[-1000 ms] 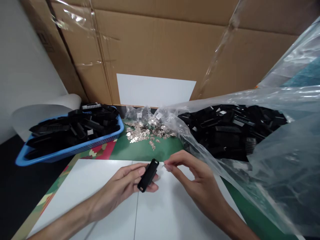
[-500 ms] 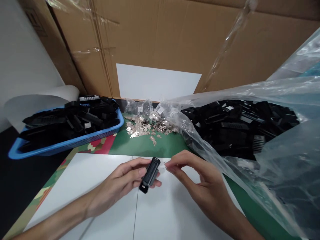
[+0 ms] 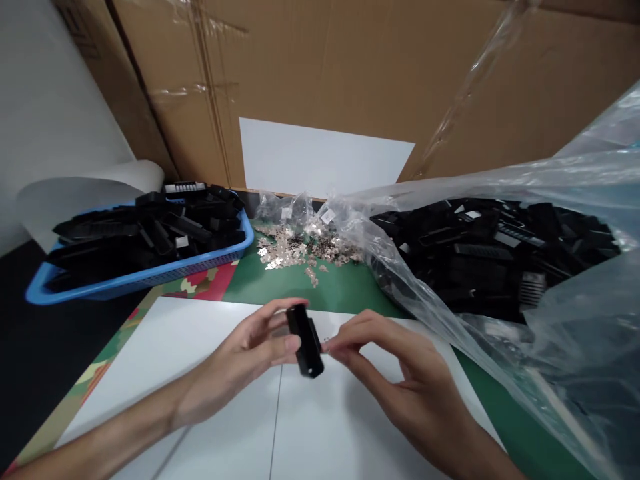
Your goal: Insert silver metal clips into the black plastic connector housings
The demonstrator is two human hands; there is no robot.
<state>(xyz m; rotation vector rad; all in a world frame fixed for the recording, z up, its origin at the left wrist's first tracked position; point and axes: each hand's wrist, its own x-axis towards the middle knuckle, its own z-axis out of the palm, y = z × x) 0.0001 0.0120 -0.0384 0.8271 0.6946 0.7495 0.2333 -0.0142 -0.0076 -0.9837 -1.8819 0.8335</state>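
Observation:
A black oblong plastic part (image 3: 305, 341) is gripped between the thumb and fingers of my left hand (image 3: 260, 347), tilted above a white board (image 3: 210, 393). My right hand (image 3: 390, 367) is at its right side, thumb and forefinger pinched together. A tiny metal piece shows at those fingertips, close to the black part; whether the two touch I cannot tell. Beyond the hands, a heap of small silvery metal pieces (image 3: 295, 247) is spread on the green mat (image 3: 345, 287).
On the left stands a blue basket (image 3: 150, 272) full of black plastic parts. A clear plastic bag (image 3: 425, 283) holding many similar black parts lies open on the right. Behind is a cardboard wall (image 3: 340, 73) with a white sheet (image 3: 320, 157) on it.
My left hand has turned the black part, so it now leans the other way and shows a different face. My right fingertips have come closer to it. The view has shifted slightly.

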